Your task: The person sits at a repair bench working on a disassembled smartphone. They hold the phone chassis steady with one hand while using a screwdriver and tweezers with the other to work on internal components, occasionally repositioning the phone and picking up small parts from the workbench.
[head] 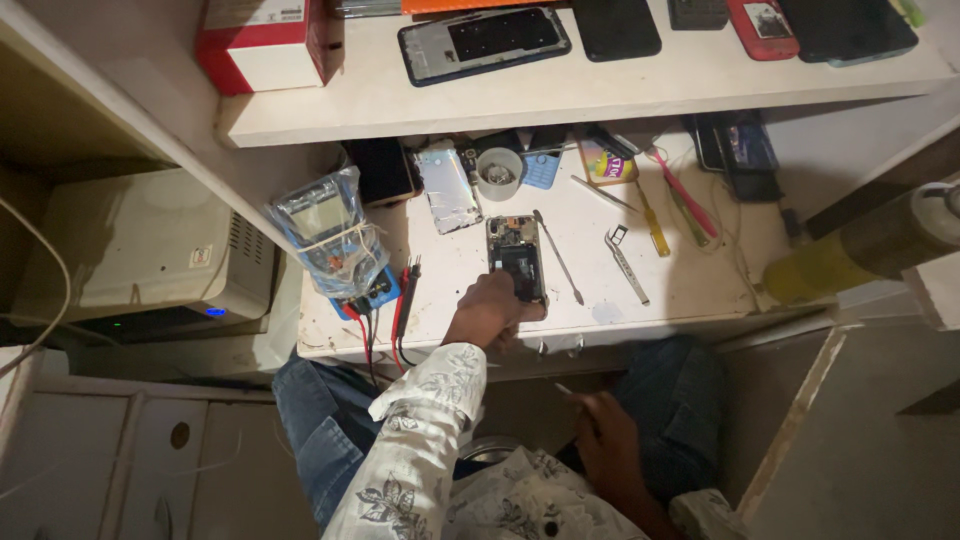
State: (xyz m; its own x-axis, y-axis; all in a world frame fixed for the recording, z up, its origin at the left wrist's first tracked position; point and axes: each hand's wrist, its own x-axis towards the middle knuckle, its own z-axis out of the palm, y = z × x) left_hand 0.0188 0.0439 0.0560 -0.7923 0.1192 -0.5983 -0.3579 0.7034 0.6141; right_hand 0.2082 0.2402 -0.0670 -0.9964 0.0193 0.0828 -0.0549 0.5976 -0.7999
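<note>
- The left hand [487, 310] reaches forward over the worktop edge in a floral-print sleeve [420, 440], fingers curled over the lower end of an opened phone [517, 257].
- That phone lies flat near the front edge of the white worktop [470, 255], back cover off, dark boards and battery showing.
- The right hand [600, 430] hangs low over the lap, closed around a thin pale stick [563, 389].
- Just right of the phone lie a slim metal pick [558, 258] and shiny tweezers [627, 266].
- To the left, a blue meter in a clear plastic bag [325, 240], with red and black leads.
- On the shelf above, a red-and-white box [265, 40] at the left.
</note>
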